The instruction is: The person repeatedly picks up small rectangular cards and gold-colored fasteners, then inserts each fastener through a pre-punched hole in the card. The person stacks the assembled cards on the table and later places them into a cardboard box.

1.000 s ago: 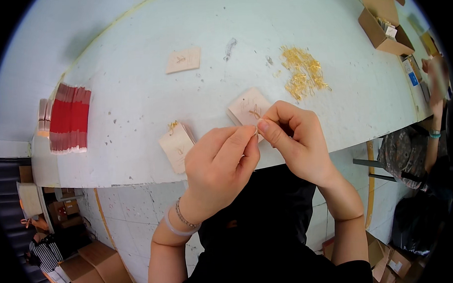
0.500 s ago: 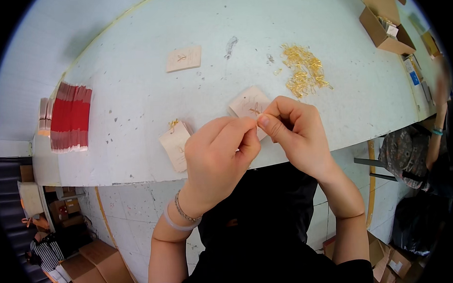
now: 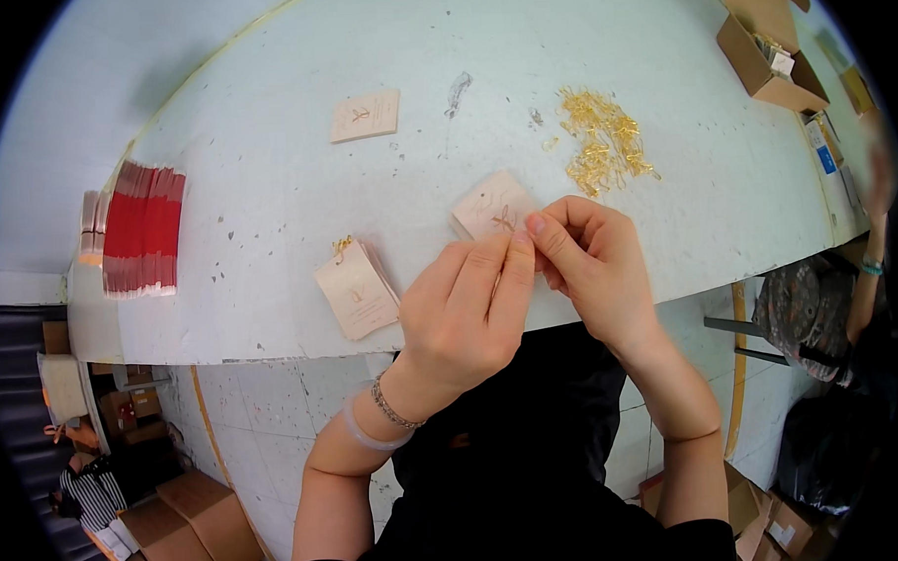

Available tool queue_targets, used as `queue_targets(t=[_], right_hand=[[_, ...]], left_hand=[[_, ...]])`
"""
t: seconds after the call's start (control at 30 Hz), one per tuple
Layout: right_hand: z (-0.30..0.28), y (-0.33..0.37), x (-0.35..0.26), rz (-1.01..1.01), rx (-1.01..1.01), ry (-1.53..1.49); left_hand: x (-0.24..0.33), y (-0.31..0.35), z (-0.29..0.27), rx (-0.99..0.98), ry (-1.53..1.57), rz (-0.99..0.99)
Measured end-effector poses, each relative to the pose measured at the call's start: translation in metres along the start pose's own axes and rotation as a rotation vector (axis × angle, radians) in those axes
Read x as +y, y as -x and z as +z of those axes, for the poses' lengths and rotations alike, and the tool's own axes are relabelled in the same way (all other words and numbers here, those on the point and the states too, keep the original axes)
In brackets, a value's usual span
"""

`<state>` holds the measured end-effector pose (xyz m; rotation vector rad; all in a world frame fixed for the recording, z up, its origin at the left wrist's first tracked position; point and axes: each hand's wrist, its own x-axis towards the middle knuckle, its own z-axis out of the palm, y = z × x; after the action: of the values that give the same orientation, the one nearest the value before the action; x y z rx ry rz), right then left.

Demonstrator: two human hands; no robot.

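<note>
My left hand (image 3: 460, 315) and my right hand (image 3: 599, 265) meet fingertip to fingertip near the table's front edge. Both are pinched closed; whatever sits between the fingertips is too small or hidden to make out. Just beyond them lies a stack of cream cards (image 3: 488, 202) with a brown bow-like print, partly covered by my fingers. To the left of my left hand is a fanned pile of cream tags (image 3: 356, 296), with gold fasteners at its top corner. A heap of small gold pins (image 3: 604, 142) lies beyond my right hand.
Another small card stack (image 3: 364, 117) lies farther back on the white table (image 3: 286, 138). Red and clear packets (image 3: 143, 230) line the left side. An open cardboard box (image 3: 770, 66) stands at the far right, and another person's arm (image 3: 869, 266) shows at the right edge.
My left hand has shifted slightly right and turned, its fingers now straighter. More of the tag pile beside it shows. My right fingertips remain close against the left ones.
</note>
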<state>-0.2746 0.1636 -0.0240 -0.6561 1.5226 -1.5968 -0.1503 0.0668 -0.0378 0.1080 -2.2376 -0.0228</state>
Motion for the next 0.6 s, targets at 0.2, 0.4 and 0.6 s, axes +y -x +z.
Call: queue_targets(t=[0.2, 0.4, 0.6], right_hand=[[-0.012, -0.007, 0.017, -0.256, 0.167, 0.163], [-0.011, -0.013, 0.021, -0.358, 0.173, 0.325], [-0.005, -0.017, 0.009, -0.495, 0.156, 0.514]], left_hand=[[-0.015, -0.006, -0.005, -0.261, 0.005, -0.487], [-0.031, -0.003, 0.002, -0.384, 0.051, -0.622], [-0.032, -0.015, 0.002, -0.179, 0.339, -0.749]])
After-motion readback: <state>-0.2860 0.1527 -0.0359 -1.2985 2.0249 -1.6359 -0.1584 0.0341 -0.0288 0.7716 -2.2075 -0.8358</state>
